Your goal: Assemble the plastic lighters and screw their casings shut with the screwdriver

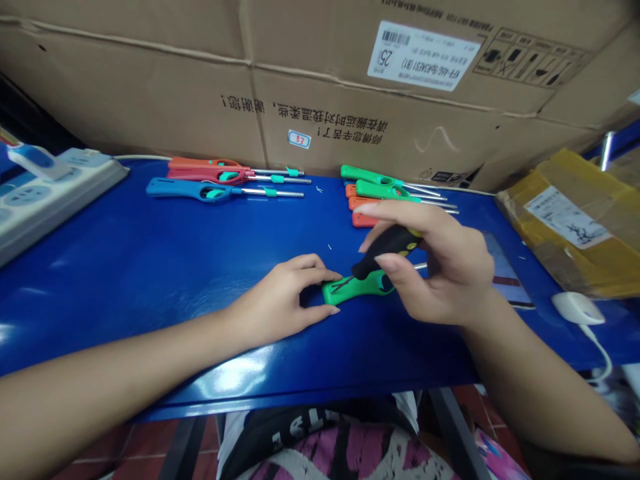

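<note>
A green lighter (357, 288) lies on the blue table, its metal tube pointing right. My left hand (285, 293) pinches the lighter's handle end between thumb and fingers. My right hand (440, 267) is wrapped round a black and yellow screwdriver (376, 253) above the lighter. The screwdriver's shaft slants down to the left, with its tip at the green handle. Whether the tip sits in a screw is too small to tell. Part of the lighter's front is hidden behind my right fingers.
Red and blue lighters (195, 190) lie at the back left; green and orange ones (380, 190) lie behind my right hand. A power strip (55, 200) is at the left edge. A large cardboard box (175, 87) stands behind. At the right are a taped parcel (575, 227) and a white device (577, 310).
</note>
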`<state>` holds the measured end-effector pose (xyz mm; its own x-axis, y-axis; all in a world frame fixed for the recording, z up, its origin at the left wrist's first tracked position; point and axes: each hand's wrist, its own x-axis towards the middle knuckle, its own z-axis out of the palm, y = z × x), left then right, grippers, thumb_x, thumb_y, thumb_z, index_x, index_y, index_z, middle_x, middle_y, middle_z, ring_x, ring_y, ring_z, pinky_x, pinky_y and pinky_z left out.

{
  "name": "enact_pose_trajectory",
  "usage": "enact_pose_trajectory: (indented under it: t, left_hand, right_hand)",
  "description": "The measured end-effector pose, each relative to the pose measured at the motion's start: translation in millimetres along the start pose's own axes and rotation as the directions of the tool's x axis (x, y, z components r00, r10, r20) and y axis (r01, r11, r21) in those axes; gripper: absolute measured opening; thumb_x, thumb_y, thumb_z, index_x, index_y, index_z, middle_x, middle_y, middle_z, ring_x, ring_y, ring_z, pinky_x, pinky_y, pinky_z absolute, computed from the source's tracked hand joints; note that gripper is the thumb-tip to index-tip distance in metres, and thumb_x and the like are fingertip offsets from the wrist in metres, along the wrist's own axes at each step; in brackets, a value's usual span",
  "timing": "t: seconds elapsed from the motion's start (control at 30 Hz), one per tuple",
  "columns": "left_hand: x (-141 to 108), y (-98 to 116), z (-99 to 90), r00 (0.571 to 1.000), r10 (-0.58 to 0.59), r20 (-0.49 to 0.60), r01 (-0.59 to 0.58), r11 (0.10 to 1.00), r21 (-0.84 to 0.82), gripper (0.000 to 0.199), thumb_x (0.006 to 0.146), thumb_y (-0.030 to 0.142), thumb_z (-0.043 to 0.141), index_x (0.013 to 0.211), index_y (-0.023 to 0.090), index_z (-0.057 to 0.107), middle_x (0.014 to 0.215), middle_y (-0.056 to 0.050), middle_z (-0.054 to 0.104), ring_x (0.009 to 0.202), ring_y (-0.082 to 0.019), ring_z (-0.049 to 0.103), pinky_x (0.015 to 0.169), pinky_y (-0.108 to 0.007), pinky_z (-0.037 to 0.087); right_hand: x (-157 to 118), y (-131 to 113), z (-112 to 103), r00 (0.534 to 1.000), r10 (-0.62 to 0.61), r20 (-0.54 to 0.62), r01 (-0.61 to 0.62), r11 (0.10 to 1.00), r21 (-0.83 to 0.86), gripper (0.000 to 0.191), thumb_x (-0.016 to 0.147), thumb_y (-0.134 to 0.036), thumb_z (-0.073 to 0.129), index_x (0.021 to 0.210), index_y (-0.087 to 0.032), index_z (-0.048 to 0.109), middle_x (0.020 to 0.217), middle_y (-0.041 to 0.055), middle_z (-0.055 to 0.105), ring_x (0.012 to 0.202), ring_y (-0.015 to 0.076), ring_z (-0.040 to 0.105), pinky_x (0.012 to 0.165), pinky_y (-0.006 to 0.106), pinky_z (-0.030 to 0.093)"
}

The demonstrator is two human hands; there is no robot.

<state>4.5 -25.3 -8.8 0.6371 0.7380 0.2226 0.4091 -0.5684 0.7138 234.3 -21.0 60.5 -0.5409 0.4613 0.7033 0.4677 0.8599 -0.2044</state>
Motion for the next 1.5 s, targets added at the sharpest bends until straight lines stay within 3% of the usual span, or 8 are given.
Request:
enact_pose_trajectory:
  t: [0.1,0.27,0.47,0.63,0.8,0.97,1.33,1.5]
  left_hand:
    - [-0.5,-0.2,0.0,1.000,0.002,0.004,-0.002,1.000,0.001,0.030,0.086,0.025,0.076,0.115,0.018,0.071,0.101,-0.004,0.064,0.094,-0.018,0.064,0.085,-0.031,0.053]
    - [-1.3,-0.1,-0.7,1.000,-0.002,0.007,0.002,1.000,-0.007,0.032,0.088,0.027,0.076,0.117,0.018,0.070,0.103,-0.004,0.064,0.096,-0.018,0.064,0.087,-0.031,0.053]
    - [-0.9,-0.7,-0.6,1.000,0.017,0.000,-0.017,1.000,-0.001,0.031,0.087,0.026,0.076,0.117,0.017,0.070,0.103,-0.005,0.064,0.096,-0.019,0.064,0.086,-0.031,0.053]
    - [-1.7,-1.0,-0.3,1.000,0.011,0.002,-0.011,1.000,-0.006,0.031,0.088,0.026,0.076,0.116,0.017,0.071,0.102,-0.004,0.064,0.095,-0.017,0.063,0.087,-0.031,0.052]
    - [-1.4,-1.0,0.1,1.000,0.013,-0.005,-0.013,1.000,0.001,0.032,0.087,0.025,0.076,0.118,0.018,0.070,0.102,-0.004,0.064,0.096,-0.018,0.063,0.086,-0.031,0.052]
    - [-0.2,-1.0,-0.4,1.000,0.017,-0.001,-0.017,1.000,0.007,0.030,0.087,0.025,0.076,0.116,0.018,0.070,0.100,-0.003,0.063,0.094,-0.017,0.063,0.085,-0.030,0.052]
    - [-0.4,0.0,-0.5,1.000,0.016,-0.005,-0.016,1.000,-0.001,0.028,0.087,0.025,0.076,0.114,0.019,0.071,0.100,-0.003,0.063,0.093,-0.017,0.062,0.085,-0.030,0.052]
    - [-0.7,0.1,-0.8,1.000,0.010,0.000,-0.010,1.000,0.005,0.026,0.087,0.024,0.076,0.112,0.020,0.071,0.098,-0.002,0.062,0.092,-0.016,0.062,0.082,-0.029,0.051]
  right_hand:
    - [-0.7,-0.2,4.9,0.994,-0.035,-0.102,0.024,0.994,-0.105,0.032,0.091,-0.035,0.071,0.120,-0.025,0.066,0.107,0.0036,0.079,0.085,0.0197,0.076,0.079,0.030,0.063]
    - [-1.0,-1.6,7.3,0.997,0.078,0.009,-0.078,0.995,0.056,0.045,0.103,-0.032,0.042,0.148,-0.025,0.046,0.120,0.0056,0.074,0.095,0.0212,0.075,0.082,0.038,0.064]
    - [-0.5,-2.7,10.3,0.993,-0.025,-0.116,0.020,0.999,-0.042,0.029,0.091,-0.026,0.070,0.119,-0.026,0.063,0.101,0.0020,0.076,0.083,0.0182,0.074,0.074,0.029,0.063]
    - [-2.5,-6.9,9.7,0.980,0.165,0.113,-0.188,0.953,0.236,0.049,0.101,-0.022,0.044,0.150,-0.018,0.039,0.122,0.0081,0.069,0.091,0.0178,0.073,0.080,0.034,0.064]
    - [0.6,-4.2,7.6,0.998,0.003,-0.066,-0.009,0.997,-0.079,0.028,0.092,-0.032,0.070,0.119,-0.026,0.063,0.107,0.0023,0.075,0.081,0.0165,0.073,0.072,0.028,0.062]
    - [-1.2,-2.1,4.5,0.992,0.087,0.089,-0.096,0.990,0.104,0.042,0.105,-0.030,0.039,0.146,-0.021,0.045,0.122,0.0072,0.071,0.092,0.0176,0.073,0.081,0.034,0.063]
    - [0.4,-7.8,7.0,0.995,0.075,0.069,-0.082,0.991,0.105,0.044,0.102,-0.022,0.043,0.146,-0.021,0.046,0.127,0.0070,0.069,0.104,0.0186,0.073,0.091,0.036,0.061]
    - [1.3,-4.8,6.8,0.998,-0.029,-0.060,0.027,0.999,-0.034,0.028,0.091,-0.027,0.070,0.118,-0.023,0.063,0.107,0.0017,0.077,0.081,0.0149,0.074,0.078,0.027,0.062]
